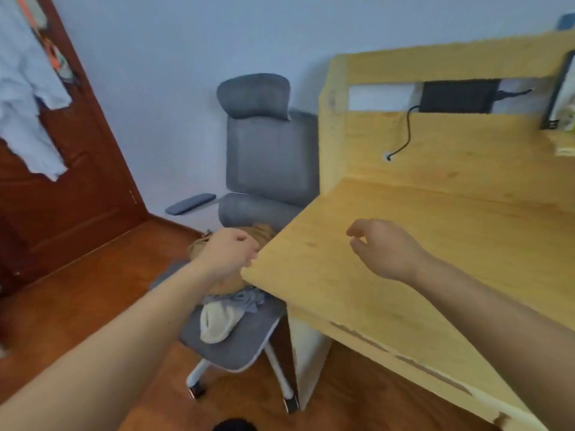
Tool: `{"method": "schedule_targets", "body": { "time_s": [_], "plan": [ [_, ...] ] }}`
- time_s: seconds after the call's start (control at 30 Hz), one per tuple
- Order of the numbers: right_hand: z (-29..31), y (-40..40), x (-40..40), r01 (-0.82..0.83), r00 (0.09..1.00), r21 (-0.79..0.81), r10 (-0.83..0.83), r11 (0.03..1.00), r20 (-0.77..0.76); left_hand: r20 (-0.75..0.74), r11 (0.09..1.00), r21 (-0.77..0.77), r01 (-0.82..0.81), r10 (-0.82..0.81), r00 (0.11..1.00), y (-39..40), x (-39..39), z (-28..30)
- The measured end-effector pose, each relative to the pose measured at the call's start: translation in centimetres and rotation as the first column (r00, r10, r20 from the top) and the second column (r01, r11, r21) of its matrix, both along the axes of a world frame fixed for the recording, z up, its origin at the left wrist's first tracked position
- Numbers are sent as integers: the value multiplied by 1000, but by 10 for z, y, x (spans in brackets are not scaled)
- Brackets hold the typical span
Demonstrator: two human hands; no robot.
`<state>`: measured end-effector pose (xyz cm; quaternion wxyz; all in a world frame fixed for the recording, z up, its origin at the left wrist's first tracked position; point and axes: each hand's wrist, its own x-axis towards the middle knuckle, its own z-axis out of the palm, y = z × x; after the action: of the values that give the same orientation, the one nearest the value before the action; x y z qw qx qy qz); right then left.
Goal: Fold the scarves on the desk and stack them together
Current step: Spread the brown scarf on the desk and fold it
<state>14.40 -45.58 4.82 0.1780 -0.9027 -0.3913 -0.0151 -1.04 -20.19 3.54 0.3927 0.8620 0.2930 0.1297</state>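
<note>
Three scarves lie bunched on the grey chair seat (249, 343) left of the desk: a tan scarf (263, 233) at the back, a grey-blue scarf (247, 298) in the middle and a cream scarf (214, 321) in front. My left hand (230, 253) sits in the tan scarf by the desk's corner, its fingers curled into the fabric. Above the bare wooden desk top (451, 244) hovers my right hand (382, 247), fingers loosely bent, holding nothing. No scarf lies on the desk.
The grey office chair (270, 150) stands against the wall beside the desk's side panel. A black box with a cable (457, 96) sits in the desk's back shelf. A brown door (77, 169) with hanging clothes is at left.
</note>
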Motion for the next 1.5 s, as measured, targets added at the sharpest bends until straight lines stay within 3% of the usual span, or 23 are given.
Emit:
{"method": "schedule_targets", "body": {
  "time_s": [0.07, 0.2, 0.37, 0.5, 0.57, 0.67, 0.73, 0.77, 0.83, 0.9, 0.93, 1.0, 1.1, 1.2, 1.27, 1.33, 1.4, 1.5],
  "plan": [
    [-11, 68, -6, -78, 997, 35, 77, 996, 13, -6, 993, -51, -106, 106, 994, 60, -20, -32],
    [-42, 179, -13, -217, 976, -1, 217, 976, -5, -182, 978, -5, -211, 206, 961, 148, -35, -113],
    [-72, 271, 10, -272, 961, -132, 263, 953, -80, -283, 990, 66, -123, 137, 949, 185, -8, -170],
    [-103, 302, 24, -229, 973, -206, 220, 952, -66, -319, 950, 312, -7, 111, 941, 204, 31, -200],
    [-114, 304, 27, -168, 986, -149, 167, 974, -18, -284, 896, 437, 78, 55, 957, 216, 50, -212],
    [-119, 302, 30, -145, 989, -78, 147, 986, 13, -376, 768, 585, 260, -27, 926, 232, 68, -222],
    [-119, 302, 29, -139, 990, -80, 140, 987, 20, -380, 756, 598, 264, -22, 925, 244, 72, -222],
    [-118, 303, 28, -138, 990, -88, 140, 987, 23, -306, 780, 593, 200, -11, 952, 250, 71, -220],
    [-117, 304, 26, -139, 990, -81, 141, 987, 21, -65, 888, 459, -12, 47, 997, 255, 70, -204],
    [-116, 303, 26, -141, 989, -42, 142, 989, 26, 176, 988, 100, -115, 96, 980, 249, 67, -162],
    [-114, 301, 24, -144, 989, -22, 144, 989, 33, 253, 992, -109, -71, 97, 963, 242, 65, -134],
    [-110, 296, 18, -180, 984, 39, 180, 983, -9, 330, 956, -285, 68, 31, 943, 229, 57, -73],
    [-83, 285, 2, -197, 916, 281, 279, 939, -289, 317, 930, -283, 236, -141, 938, 203, 45, 14],
    [-32, 278, -4, -150, 901, 567, 348, 810, -259, 367, 903, -220, 369, -274, 889, 164, 39, 88],
    [24, 259, -9, -73, 921, 703, 318, 707, -224, 466, 906, -175, 385, -268, 843, 132, 40, 123],
    [81, 227, -13, 36, 928, 789, 273, 614, -255, 491, 920, -146, 363, -251, 834, 106, 43, 138],
    [128, 186, -17, 138, 902, 831, 278, 538, -330, 430, 898, -109, 427, -345, 834, 77, 43, 134],
    [166, 117, -22, 213, 909, 843, 216, 494, -356, 237, 853, 151, 499, -521, 820, 33, 45, 103]
  ]
}}
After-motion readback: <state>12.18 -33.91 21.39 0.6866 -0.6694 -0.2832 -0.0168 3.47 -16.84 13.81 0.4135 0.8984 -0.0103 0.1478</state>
